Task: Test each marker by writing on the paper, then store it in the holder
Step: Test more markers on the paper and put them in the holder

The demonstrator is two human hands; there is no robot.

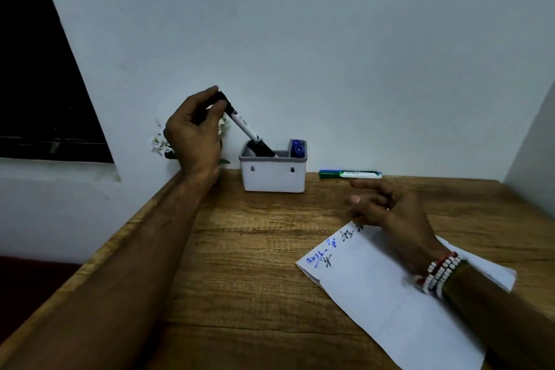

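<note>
the left hand [195, 132] pinched the top end of the black marker [241, 123], which leaned with its lower end in the left compartment of the holder [273, 177], perhaps not yet seated. better to straighten it before letting go. the right hand [387, 207] hung relaxed and empty over the paper [375, 294].

A black-ended white marker [243, 125] is held tilted, its lower end set inside the left compartment of the white holder [273, 179]. A blue marker [298, 148] is stood in the right compartment, a green marker [350, 174] is laid flat just right of the holder, and the creased paper [375, 288], scribbled in blue and black, is spread nearer
</note>
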